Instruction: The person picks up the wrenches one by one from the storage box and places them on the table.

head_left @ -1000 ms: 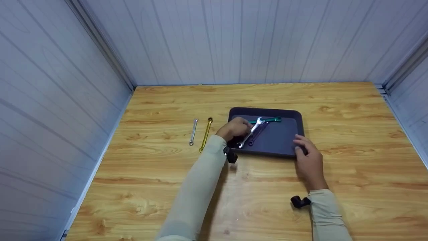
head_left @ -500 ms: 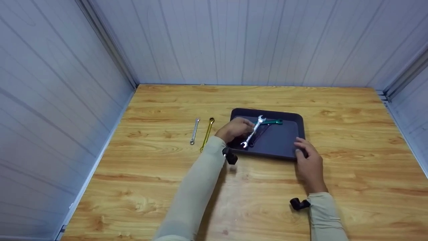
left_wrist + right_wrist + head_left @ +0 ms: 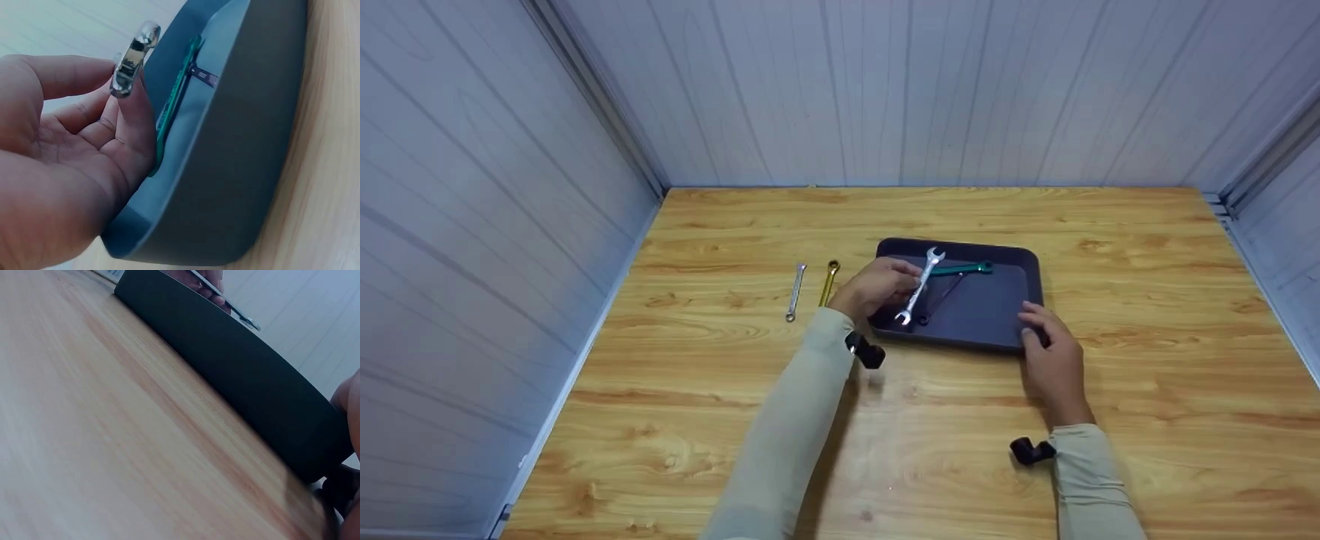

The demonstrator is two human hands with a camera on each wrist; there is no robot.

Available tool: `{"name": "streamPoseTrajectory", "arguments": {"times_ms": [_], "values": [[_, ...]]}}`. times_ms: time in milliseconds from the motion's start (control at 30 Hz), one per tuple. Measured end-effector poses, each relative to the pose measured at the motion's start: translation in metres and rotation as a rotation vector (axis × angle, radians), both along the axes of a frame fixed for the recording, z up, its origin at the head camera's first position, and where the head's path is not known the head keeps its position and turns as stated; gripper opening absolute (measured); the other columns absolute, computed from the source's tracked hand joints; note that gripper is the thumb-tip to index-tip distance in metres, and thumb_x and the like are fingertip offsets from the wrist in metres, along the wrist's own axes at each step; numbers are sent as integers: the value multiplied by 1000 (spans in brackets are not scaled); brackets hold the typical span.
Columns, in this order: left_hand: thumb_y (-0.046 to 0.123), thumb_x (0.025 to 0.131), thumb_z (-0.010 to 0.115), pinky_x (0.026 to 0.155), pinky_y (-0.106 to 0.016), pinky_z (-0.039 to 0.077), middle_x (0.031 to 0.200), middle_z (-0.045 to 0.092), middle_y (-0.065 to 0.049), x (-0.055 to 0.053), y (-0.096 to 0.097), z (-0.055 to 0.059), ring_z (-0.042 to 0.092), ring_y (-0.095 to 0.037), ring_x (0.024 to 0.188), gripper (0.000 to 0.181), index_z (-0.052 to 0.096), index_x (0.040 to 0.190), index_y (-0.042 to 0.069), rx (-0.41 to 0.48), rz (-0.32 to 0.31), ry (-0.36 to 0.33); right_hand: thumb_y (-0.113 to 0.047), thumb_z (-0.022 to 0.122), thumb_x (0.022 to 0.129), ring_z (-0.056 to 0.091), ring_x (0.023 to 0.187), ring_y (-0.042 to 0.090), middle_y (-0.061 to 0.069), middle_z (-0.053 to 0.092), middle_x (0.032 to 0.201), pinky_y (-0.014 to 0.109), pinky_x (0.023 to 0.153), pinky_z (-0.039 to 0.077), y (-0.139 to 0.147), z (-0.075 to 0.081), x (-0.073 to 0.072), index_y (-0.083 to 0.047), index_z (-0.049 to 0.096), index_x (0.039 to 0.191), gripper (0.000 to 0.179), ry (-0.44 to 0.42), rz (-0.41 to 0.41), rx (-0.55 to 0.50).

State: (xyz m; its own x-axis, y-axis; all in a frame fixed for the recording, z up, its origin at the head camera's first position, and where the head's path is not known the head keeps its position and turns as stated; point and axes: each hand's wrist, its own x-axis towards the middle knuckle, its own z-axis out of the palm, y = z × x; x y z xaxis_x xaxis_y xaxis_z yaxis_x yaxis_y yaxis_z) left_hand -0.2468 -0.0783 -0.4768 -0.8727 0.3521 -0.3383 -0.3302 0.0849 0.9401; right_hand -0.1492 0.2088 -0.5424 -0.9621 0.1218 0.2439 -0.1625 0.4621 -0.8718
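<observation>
In the head view my left hand (image 3: 881, 285) pinches a silver open-end wrench (image 3: 919, 289) between thumb and fingers, above the left part of a dark grey tray (image 3: 975, 343). The left wrist view shows the silver wrench end-on, raised over the tray's rim. Inside the tray lie a green wrench (image 3: 964, 268) and a dark purple wrench (image 3: 941, 298), which meet near the tray's middle. My right hand (image 3: 1054, 356) rests at the tray's front right corner, its thumb and fingers around the rim. In the right wrist view only its edge shows, beside the tray wall (image 3: 236, 377).
On the wooden table (image 3: 720, 420), left of the tray, lie a small silver wrench (image 3: 796, 292) and a gold wrench (image 3: 829, 281), the latter partly hidden by my left hand. Pale panel walls (image 3: 855, 90) stand behind and at both sides of the table.
My left hand has lifted the silver wrench off the other wrenches and drawn it slightly left and up. The right hand stays at the tray corner.
</observation>
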Motion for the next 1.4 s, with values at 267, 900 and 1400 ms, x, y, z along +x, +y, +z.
{"name": "streamPoseTrajectory", "arguments": {"times_ms": [267,900,1400], "values": [[0,98,59,75,-27,53,104,67,-11,3,-6,3,62,-14,84,28,62,125,-6,-2,31,-5,-9,54,103,42,139,18,-2,57,142,42,113,33,0,1,1,-4,67,125,27,-14,1,1],[-3,95,62,75,-29,56,91,63,-8,8,-17,4,63,-16,77,17,62,112,-7,58,27,-9,-7,54,102,44,137,19,-1,58,140,40,114,32,-5,-1,0,-4,69,122,25,4,-5,-4],[-2,95,65,69,-28,57,89,64,-11,17,-33,1,65,-19,78,12,64,107,-1,123,100,-73,-12,52,103,41,140,18,-4,56,143,41,114,31,-4,0,1,-6,67,126,28,-40,1,-18]]}}
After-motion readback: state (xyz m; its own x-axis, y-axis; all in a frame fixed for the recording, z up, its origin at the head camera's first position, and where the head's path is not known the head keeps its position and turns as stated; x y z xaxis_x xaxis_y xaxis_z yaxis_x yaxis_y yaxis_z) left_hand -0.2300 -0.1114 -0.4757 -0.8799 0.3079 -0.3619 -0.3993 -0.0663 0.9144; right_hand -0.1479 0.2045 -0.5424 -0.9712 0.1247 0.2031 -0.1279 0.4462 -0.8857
